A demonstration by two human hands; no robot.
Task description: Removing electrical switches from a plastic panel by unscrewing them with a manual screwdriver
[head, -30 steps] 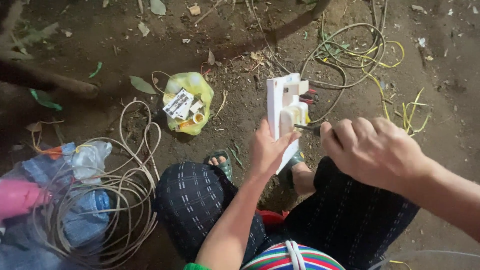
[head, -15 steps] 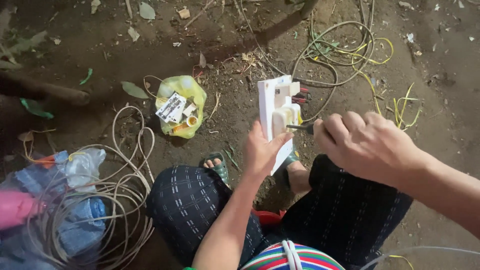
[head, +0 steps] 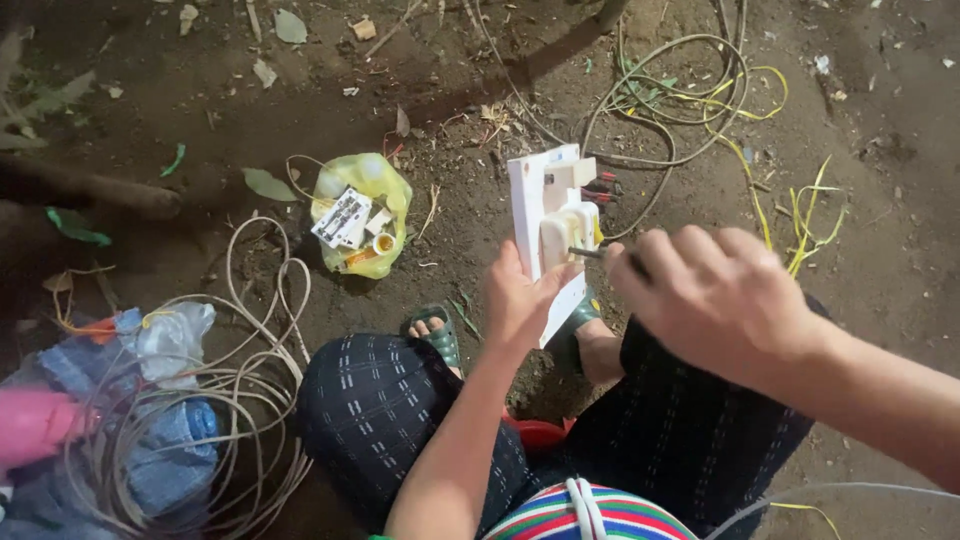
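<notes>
white switch plate (head: 545,235) held upright over the dirt ground (head: 880,250), tool tip at its back.

left hand (head: 520,300) grasps the lower edge of the switch plate, fingers wrapped behind it, thumb on the near side; plate stands roughly vertical above the knees, in front of the sandalled feet. right hand (head: 715,295) clenched around a thin dark tool (head: 590,254), only its shaft showing, the tip touching the white module on the plate's back. red wire ends stick out at the plate's far edge. beyond it, a tangle of grey and yellow cables (head: 700,95) on the ground. to the left, a yellow plastic bag (head: 360,215) with small white parts; nearer, a coil of pale cable (head: 215,400) lying over blue and clear bags (head: 160,440).
</notes>
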